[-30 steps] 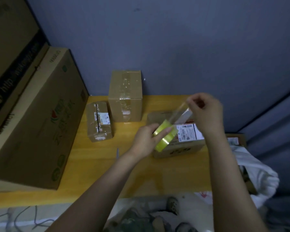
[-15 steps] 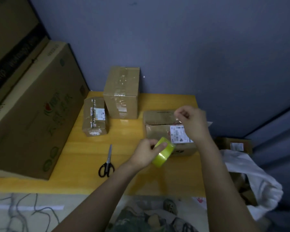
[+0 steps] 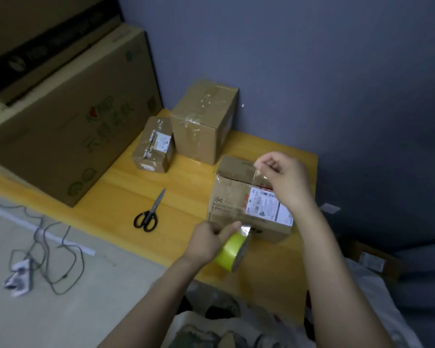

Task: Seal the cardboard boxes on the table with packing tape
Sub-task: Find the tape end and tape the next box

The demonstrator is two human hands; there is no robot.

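Near the tabletop's (image 3: 186,194) right edge, your left hand (image 3: 210,241) grips the yellow tape roll (image 3: 232,249); your right hand (image 3: 285,178) pinches its clear end (image 3: 256,172) over the labelled brown cardboard box (image 3: 232,197).

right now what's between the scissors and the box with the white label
Nothing stands there. In the head view, only bare yellow tabletop separates the scissors from the labelled box.

The tape roll (image 3: 232,249) is yellow-green, and the worktop (image 3: 191,197) is bright yellow. The boxes are brown; the near box (image 3: 232,194) has a white label (image 3: 268,207) with black print. The scissors (image 3: 148,214) have black handles, and the wall (image 3: 312,71) is grey-blue.
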